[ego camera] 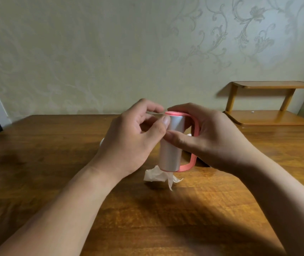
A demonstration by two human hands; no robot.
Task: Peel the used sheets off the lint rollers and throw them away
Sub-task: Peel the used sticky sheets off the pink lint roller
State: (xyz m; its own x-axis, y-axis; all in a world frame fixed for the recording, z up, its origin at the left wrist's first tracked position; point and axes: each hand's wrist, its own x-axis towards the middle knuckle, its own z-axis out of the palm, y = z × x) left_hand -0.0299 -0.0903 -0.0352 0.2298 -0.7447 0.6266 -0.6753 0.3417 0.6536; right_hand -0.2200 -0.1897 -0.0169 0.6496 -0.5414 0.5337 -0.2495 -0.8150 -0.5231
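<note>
Two bare forearms reach in from the bottom corners, with no sleeve, watch, bracelet or glove on either. The left hand (132, 137) wears no rings, and its thumbnail is short and unpainted. The right hand (212, 139) is likewise unadorned, its visible fingers plain, with faint creases at the wrist.

The lint roller (170, 145) stands upright between my left hand (129, 143) and my right hand (210, 139), above the table (55, 163). A crumpled sheet (159, 175) lies on the table beneath it. A shelf (269, 102) sits far right, against the wall (92, 52).
</note>
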